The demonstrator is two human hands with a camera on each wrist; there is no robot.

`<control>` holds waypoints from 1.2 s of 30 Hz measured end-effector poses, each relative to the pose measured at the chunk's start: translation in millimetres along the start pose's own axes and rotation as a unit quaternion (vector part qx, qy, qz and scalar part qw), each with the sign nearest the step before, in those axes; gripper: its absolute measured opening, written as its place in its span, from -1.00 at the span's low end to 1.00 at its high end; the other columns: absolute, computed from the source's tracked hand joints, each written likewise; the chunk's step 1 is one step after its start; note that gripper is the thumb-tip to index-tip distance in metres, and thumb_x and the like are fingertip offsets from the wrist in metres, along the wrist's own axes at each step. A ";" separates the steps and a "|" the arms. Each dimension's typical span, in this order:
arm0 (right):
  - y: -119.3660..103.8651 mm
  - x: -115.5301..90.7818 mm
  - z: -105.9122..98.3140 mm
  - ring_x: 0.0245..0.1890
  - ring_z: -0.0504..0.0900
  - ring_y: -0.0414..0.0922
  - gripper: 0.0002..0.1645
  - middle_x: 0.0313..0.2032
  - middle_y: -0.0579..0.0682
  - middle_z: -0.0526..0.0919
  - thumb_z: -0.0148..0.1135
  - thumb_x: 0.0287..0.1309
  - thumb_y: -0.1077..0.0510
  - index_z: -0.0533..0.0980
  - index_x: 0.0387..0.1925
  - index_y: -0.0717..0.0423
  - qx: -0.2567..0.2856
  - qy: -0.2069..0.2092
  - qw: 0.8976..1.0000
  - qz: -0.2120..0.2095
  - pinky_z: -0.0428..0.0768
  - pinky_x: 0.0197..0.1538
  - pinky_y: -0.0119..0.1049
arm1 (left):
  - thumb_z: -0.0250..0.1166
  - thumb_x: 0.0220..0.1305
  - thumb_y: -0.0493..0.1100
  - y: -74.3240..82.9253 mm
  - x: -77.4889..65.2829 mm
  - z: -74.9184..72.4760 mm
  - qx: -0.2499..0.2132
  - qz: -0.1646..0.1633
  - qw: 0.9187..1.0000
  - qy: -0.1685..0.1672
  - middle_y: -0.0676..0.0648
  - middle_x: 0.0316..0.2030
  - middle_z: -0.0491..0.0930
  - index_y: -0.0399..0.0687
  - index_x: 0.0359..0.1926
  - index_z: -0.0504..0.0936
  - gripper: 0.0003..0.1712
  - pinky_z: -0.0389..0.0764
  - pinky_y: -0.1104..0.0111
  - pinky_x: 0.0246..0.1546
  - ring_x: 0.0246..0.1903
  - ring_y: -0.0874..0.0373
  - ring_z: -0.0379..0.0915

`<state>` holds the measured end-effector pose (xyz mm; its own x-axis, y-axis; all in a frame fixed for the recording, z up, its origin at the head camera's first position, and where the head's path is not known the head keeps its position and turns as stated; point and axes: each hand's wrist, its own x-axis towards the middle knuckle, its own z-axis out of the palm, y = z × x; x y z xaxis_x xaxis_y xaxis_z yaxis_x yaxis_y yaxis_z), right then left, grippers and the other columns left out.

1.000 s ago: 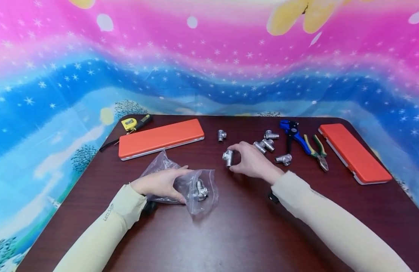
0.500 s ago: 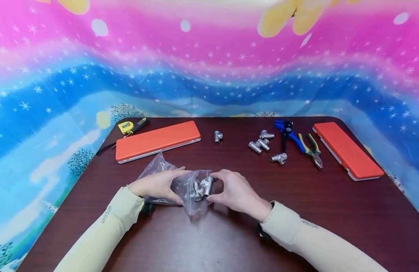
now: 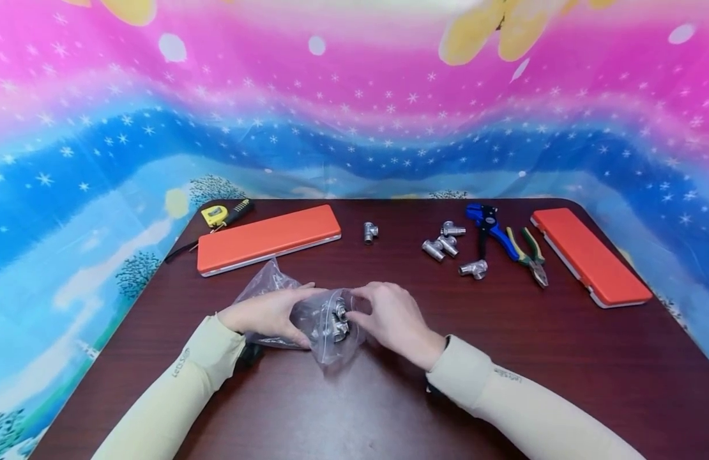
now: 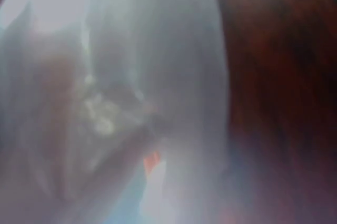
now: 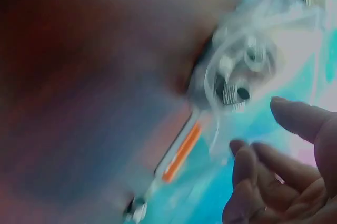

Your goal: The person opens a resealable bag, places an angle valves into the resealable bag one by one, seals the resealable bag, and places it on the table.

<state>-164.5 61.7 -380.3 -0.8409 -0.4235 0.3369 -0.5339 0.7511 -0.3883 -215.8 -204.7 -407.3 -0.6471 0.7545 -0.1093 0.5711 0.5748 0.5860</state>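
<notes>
My left hand (image 3: 268,314) grips a clear zip plastic bag (image 3: 334,348) near its mouth, thumb in front. Inside the bag's mouth lie shiny metal tee pipe fittings (image 3: 340,319), their threaded ends showing in the right wrist view. My right hand (image 3: 396,319) is at the bag's opening; the right wrist view shows its thumb and fingers (image 5: 303,121) apart, with no fitting between them. Clear plastic (image 4: 179,76) fills much of the blurred left wrist view.
More tee fittings (image 3: 441,246) lie right of centre, and a single fitting (image 3: 370,232) farther left. Orange cases (image 3: 268,239) flank the table. Blue wire strippers (image 3: 492,230) and pliers (image 3: 529,259) lie at right, a yellow tape measure (image 3: 214,215) and a screwdriver (image 3: 237,209) back left.
My right hand carried a tee fitting from mid-table left to the bag, and the fitting went in among the one there. Its fingers have since let go. My left hand stayed on the bag.
</notes>
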 end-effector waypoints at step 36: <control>82.0 192.0 8.3 0.09 0.38 0.10 -0.56 0.06 0.14 0.51 0.40 0.15 0.09 0.58 0.06 0.15 -0.233 -0.319 0.918 0.041 0.49 0.08 -0.03 | 0.61 -0.06 0.09 4.3 -2.3 -0.2 0.005 -0.030 1.000 -0.008 -0.19 0.46 0.16 0.14 0.48 0.27 0.09 0.32 0.08 0.29 0.47 -0.07 -0.02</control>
<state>-370.5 37.8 -354.6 -0.8374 -0.4538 -0.3047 -0.4948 0.8662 0.0698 -212.0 -204.0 -404.4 -0.6719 0.7239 -0.1566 0.5369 0.6217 0.5703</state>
